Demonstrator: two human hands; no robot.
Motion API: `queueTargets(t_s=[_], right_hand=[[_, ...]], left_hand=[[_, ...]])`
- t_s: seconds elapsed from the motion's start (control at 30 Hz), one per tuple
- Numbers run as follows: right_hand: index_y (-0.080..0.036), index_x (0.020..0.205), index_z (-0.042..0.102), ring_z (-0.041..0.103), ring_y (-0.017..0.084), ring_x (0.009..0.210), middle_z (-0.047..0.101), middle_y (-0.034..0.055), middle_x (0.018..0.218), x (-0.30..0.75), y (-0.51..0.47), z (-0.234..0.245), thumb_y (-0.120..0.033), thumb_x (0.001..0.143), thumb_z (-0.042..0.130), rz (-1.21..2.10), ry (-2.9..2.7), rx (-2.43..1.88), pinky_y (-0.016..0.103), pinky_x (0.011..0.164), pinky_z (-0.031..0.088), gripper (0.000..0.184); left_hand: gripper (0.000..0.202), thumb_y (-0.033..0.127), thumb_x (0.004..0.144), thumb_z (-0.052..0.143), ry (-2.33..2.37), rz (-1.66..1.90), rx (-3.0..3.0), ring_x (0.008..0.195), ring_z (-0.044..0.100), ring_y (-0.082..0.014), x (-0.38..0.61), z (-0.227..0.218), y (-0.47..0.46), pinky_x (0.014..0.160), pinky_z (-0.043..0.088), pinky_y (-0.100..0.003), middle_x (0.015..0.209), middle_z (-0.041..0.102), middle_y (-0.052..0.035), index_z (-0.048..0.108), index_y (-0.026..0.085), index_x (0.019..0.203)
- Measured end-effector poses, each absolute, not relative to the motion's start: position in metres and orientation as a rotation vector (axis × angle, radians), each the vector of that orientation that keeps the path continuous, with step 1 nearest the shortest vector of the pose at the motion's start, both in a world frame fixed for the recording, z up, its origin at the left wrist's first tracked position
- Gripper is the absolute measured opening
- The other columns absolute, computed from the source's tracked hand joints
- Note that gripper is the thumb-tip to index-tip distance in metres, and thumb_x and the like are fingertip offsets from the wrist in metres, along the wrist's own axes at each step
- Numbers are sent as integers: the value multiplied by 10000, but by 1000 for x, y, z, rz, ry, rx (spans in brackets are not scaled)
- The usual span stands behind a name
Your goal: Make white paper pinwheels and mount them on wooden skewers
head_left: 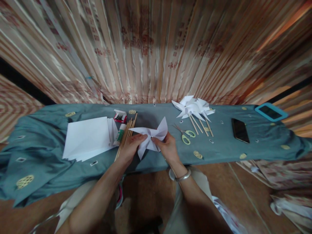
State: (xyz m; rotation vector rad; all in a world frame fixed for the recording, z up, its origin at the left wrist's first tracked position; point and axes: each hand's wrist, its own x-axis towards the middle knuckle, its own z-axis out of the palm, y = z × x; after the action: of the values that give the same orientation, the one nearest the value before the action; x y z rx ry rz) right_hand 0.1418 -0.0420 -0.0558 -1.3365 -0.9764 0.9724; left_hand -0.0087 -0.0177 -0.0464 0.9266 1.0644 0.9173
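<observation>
Two grips pinched on one paper pinwheel (152, 134): left hand (130, 148), right hand (167, 148); one scissors (186, 135), one black phone (240, 130) nearby.

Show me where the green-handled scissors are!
In the head view, the scissors lie on the teal cloth, just right of the right hand holding the paper pinwheel, beside the sticks of the finished pinwheels and left of the black phone.
</observation>
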Motion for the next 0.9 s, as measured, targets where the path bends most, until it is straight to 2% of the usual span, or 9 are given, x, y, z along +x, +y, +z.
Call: queueTargets(t_s=[0.07,0.13,0.2,0.27,0.37,0.53,0.77,0.9], right_hand=[[-181,897,686,712,226,765,785,49,874,148,-41,-56,-301,580,790,1038,-864,-1276,336,720,568,355],[-174,850,690,713,221,719,788,42,830,155,-41,-54,-294,537,819,1103,-771,-1232,336,696,570,359],[-167,833,700,714,217,695,789,43,816,164,-44,-50,-297,518,845,1146,-706,-1196,338,692,570,370],[-166,819,713,718,218,696,790,49,813,174,-47,-47,-310,519,863,1167,-662,-1153,345,703,568,364],[-177,811,728,730,231,751,792,49,828,185,-53,-43,-295,492,892,1175,-607,-1099,365,759,573,377],[-183,810,736,737,243,763,792,40,812,197,-60,-42,-267,464,910,1184,-570,-1084,389,783,586,396],[-185,841,734,740,226,762,792,38,813,201,-62,-41,-277,518,897,1202,-569,-1049,355,766,586,373],[-181,858,736,740,227,764,792,44,820,201,-63,-40,-266,525,893,1205,-550,-1043,347,755,580,377]], left_hand=[[557,649,679,652,1120,993,965,919,683,-270,-17,-47,-12,840,509,-374,911,754,-113,743,139,883],[540,647,747,583,1269,1070,1165,974,672,-273,-27,-48,-5,885,496,-379,966,751,-114,742,153,899],[367,483,792,602,1450,1089,1560,1025,645,-267,-37,-49,1,946,463,-390,1040,738,-99,741,173,929],[227,318,803,591,1573,959,1969,1094,596,-286,-44,-49,5,983,430,-429,1068,732,-100,745,180,896],[223,210,816,570,1707,638,2325,1153,544,-316,-46,-49,9,952,419,-477,1130,716,-108,737,183,960],[270,179,834,552,1836,379,2485,1145,538,-324,-39,-52,17,908,411,-468,1186,695,-115,706,185,1055],[338,152,842,524,1840,357,2498,1159,544,-325,-31,-58,25,911,419,-445,1285,641,-139,679,149,1142],[369,163,851,519,1826,389,2489,1151,543,-334,-24,-57,36,945,409,-460,1207,673,-151,654,126,1192]])
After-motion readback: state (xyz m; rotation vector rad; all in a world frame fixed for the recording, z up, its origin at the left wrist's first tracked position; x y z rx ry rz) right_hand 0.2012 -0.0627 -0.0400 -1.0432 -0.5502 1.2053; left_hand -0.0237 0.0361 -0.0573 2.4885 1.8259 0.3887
